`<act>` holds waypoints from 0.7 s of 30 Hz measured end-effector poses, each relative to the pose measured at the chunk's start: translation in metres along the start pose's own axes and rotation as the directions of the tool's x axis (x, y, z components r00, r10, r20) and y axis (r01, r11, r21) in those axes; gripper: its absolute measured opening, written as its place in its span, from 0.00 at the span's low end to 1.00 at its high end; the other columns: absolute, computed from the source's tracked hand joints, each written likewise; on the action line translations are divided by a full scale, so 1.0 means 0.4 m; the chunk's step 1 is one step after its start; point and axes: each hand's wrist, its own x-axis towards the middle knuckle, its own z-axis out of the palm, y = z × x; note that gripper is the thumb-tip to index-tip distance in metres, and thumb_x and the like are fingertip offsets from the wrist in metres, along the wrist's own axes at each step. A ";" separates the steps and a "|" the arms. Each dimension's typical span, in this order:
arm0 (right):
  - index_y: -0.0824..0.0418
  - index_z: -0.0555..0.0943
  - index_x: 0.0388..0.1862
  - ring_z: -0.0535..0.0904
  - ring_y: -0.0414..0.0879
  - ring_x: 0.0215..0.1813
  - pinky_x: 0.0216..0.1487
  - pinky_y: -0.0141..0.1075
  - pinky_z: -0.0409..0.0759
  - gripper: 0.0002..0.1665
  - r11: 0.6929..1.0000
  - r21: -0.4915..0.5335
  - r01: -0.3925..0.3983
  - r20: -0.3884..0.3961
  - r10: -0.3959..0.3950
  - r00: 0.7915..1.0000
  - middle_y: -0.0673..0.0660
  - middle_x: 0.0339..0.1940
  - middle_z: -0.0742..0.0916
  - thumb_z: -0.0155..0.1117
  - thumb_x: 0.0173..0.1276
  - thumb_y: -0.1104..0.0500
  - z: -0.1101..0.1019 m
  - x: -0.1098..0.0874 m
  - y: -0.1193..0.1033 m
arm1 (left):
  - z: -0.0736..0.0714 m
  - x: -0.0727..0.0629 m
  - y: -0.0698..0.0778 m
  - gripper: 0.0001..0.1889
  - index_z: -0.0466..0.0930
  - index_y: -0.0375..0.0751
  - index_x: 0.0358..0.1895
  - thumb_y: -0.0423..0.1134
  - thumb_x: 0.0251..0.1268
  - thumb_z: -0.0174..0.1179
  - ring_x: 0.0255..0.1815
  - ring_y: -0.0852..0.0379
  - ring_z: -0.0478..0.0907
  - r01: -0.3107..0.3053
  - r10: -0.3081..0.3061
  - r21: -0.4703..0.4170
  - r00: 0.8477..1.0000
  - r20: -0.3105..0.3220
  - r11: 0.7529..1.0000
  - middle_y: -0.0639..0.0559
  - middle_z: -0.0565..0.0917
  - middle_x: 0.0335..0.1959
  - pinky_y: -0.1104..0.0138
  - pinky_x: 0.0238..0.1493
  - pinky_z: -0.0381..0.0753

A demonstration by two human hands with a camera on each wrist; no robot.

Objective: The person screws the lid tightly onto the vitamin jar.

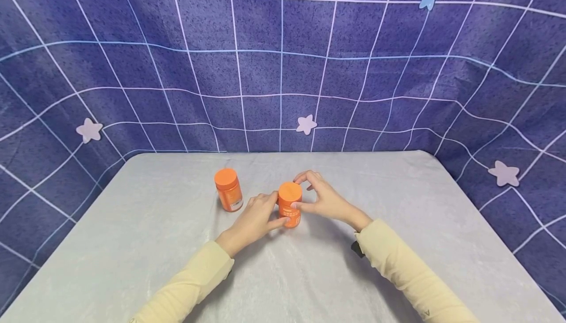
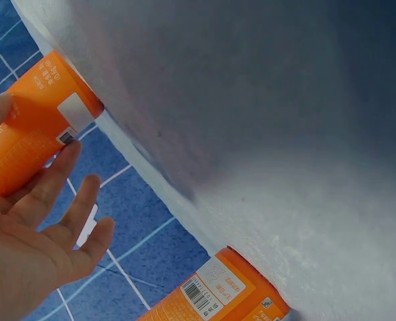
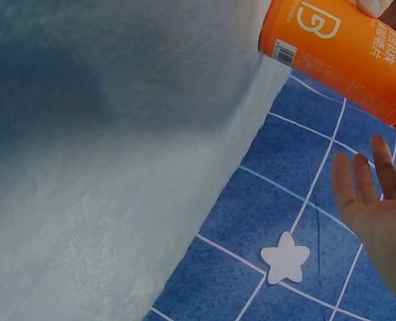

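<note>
In the head view an orange jar point(image 1: 289, 213) with an orange screw lid point(image 1: 290, 191) stands upright on the grey-covered table. My left hand point(image 1: 255, 216) holds its body from the left, thumb across the front. From the right, my right hand point(image 1: 329, 201) has its thumb at the front edge of the lid and its index finger at the back. The left wrist view shows the jar's point(image 2: 41, 100) barcode side between thumb and fingers, the other fingers spread. White lettering shows on the jar point(image 3: 338, 50) in the right wrist view, with the right hand's other fingers off it.
A second orange jar point(image 1: 229, 194) with its lid on stands to the left of the held one, beyond my left hand. Behind the table point(image 1: 177, 244) hangs a blue grid-patterned curtain point(image 1: 261, 72) with star shapes.
</note>
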 end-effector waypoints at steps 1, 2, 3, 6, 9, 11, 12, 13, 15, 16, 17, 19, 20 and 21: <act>0.58 0.70 0.47 0.68 0.47 0.57 0.52 0.49 0.71 0.26 1.000 0.003 -0.001 -0.002 0.001 1.000 0.53 0.52 0.77 0.71 0.51 0.56 0.001 0.000 0.000 | 0.000 0.000 0.000 0.29 0.69 0.39 0.54 0.54 0.55 0.61 0.46 0.47 0.76 0.001 -0.001 0.000 1.000 0.001 1.000 0.47 0.82 0.46 0.54 0.51 0.68; 0.58 0.70 0.47 0.68 0.48 0.57 0.52 0.49 0.71 0.26 1.000 0.005 -0.002 -0.004 0.002 1.000 0.53 0.52 0.77 0.71 0.51 0.56 0.001 0.000 0.000 | 0.000 0.000 0.000 0.29 0.69 0.38 0.54 0.54 0.55 0.61 0.46 0.47 0.76 0.002 -0.002 0.001 1.000 0.002 1.000 0.47 0.82 0.46 0.54 0.51 0.68; 0.58 0.70 0.47 0.68 0.48 0.57 0.52 0.49 0.71 0.26 1.000 0.005 -0.003 -0.004 0.003 1.000 0.53 0.52 0.77 0.71 0.51 0.56 0.001 0.000 0.000 | 0.000 0.000 0.000 0.29 0.69 0.38 0.54 0.54 0.55 0.61 0.46 0.47 0.76 0.003 -0.003 0.001 1.000 0.002 1.000 0.47 0.82 0.46 0.54 0.51 0.68; 0.58 0.70 0.47 0.68 0.48 0.56 0.52 0.49 0.71 0.27 1.000 -0.003 -0.004 -0.002 0.004 1.000 0.53 0.51 0.77 0.71 0.51 0.56 0.001 0.000 0.000 | 0.001 0.001 0.000 0.29 0.69 0.38 0.54 0.54 0.54 0.62 0.46 0.47 0.76 0.004 -0.004 -0.001 1.000 0.000 1.000 0.47 0.82 0.46 0.54 0.51 0.68; 0.59 0.70 0.49 0.68 0.48 0.55 0.52 0.49 0.72 0.28 1.000 -0.014 0.005 0.006 -0.005 1.000 0.53 0.51 0.77 0.71 0.51 0.56 -0.001 0.000 0.000 | 0.000 0.000 -0.001 0.29 0.69 0.38 0.54 0.54 0.54 0.62 0.46 0.47 0.76 0.001 -0.001 -0.001 1.000 -0.003 1.000 0.47 0.82 0.46 0.53 0.51 0.68; 0.60 0.70 0.51 0.68 0.48 0.55 0.52 0.50 0.72 0.29 1.000 -0.020 0.016 0.017 -0.016 1.000 0.54 0.51 0.77 0.71 0.51 0.56 -0.003 0.000 0.002 | 0.000 0.000 -0.001 0.29 0.69 0.39 0.53 0.54 0.54 0.62 0.46 0.47 0.76 0.000 0.000 -0.003 1.000 -0.004 1.000 0.47 0.82 0.45 0.53 0.51 0.68; 0.60 0.70 0.51 0.68 0.48 0.55 0.53 0.50 0.72 0.30 1.000 -0.022 0.021 0.023 -0.020 1.000 0.54 0.51 0.77 0.71 0.51 0.56 -0.004 0.000 0.002 | 0.000 0.000 -0.001 0.29 0.69 0.38 0.54 0.54 0.54 0.62 0.46 0.47 0.76 -0.001 0.001 -0.002 1.000 -0.003 1.000 0.47 0.82 0.45 0.53 0.51 0.68; 0.60 0.70 0.52 0.68 0.48 0.56 0.53 0.50 0.72 0.30 0.999 -0.026 0.025 0.031 -0.024 0.999 0.54 0.52 0.77 0.71 0.51 0.56 -0.006 0.001 0.003 | 0.000 0.000 -0.001 0.29 0.68 0.38 0.54 0.54 0.54 0.62 0.47 0.47 0.76 -0.001 0.001 -0.002 1.000 -0.002 1.000 0.47 0.82 0.45 0.53 0.51 0.68; 0.59 0.70 0.54 0.67 0.47 0.57 0.53 0.50 0.72 0.31 0.999 -0.032 0.036 0.052 -0.034 0.998 0.54 0.54 0.76 0.70 0.52 0.55 -0.010 0.001 0.005 | 0.000 0.000 -0.001 0.29 0.68 0.38 0.54 0.54 0.55 0.61 0.47 0.47 0.76 0.001 -0.001 -0.002 1.000 0.000 1.000 0.47 0.82 0.45 0.53 0.52 0.68; 0.59 0.70 0.55 0.67 0.47 0.58 0.54 0.50 0.71 0.31 0.999 -0.033 0.040 0.063 -0.038 0.997 0.54 0.54 0.76 0.70 0.53 0.55 -0.013 0.001 0.006 | 0.000 0.000 -0.001 0.29 0.68 0.38 0.54 0.54 0.55 0.61 0.47 0.47 0.76 0.002 -0.002 -0.003 1.000 0.001 1.000 0.47 0.82 0.46 0.53 0.52 0.68; 0.58 0.70 0.56 0.66 0.47 0.58 0.54 0.50 0.71 0.32 0.998 -0.034 0.044 0.075 -0.041 0.996 0.54 0.55 0.75 0.69 0.54 0.54 -0.017 0.001 0.006 | 0.000 0.000 -0.001 0.29 0.68 0.38 0.54 0.54 0.55 0.61 0.47 0.47 0.76 0.002 -0.002 -0.003 1.000 0.002 1.000 0.47 0.82 0.46 0.53 0.52 0.68; 0.58 0.69 0.58 0.66 0.47 0.58 0.54 0.49 0.71 0.32 0.998 -0.038 0.053 0.099 -0.049 0.994 0.54 0.57 0.74 0.69 0.55 0.54 -0.024 0.001 0.006 | 0.000 -0.001 0.000 0.29 0.68 0.38 0.54 0.54 0.55 0.61 0.48 0.47 0.76 0.002 -0.002 -0.005 1.000 0.003 1.000 0.47 0.82 0.46 0.53 0.52 0.68; 0.57 0.69 0.58 0.66 0.47 0.59 0.54 0.49 0.71 0.32 0.998 -0.037 0.058 0.111 -0.053 0.992 0.54 0.58 0.74 0.68 0.55 0.55 -0.028 0.002 0.006 | -0.001 -0.001 0.000 0.29 0.68 0.38 0.54 0.54 0.55 0.61 0.48 0.47 0.76 0.003 -0.003 -0.007 1.000 0.003 1.000 0.47 0.82 0.46 0.53 0.53 0.68; 0.57 0.69 0.59 0.66 0.47 0.59 0.55 0.49 0.71 0.32 0.998 -0.034 0.061 0.121 -0.056 0.991 0.54 0.58 0.74 0.68 0.56 0.55 -0.031 0.003 0.006 | -0.001 -0.001 0.000 0.29 0.68 0.38 0.54 0.54 0.55 0.61 0.48 0.47 0.76 0.003 -0.003 -0.010 1.000 0.004 1.000 0.47 0.82 0.47 0.53 0.53 0.68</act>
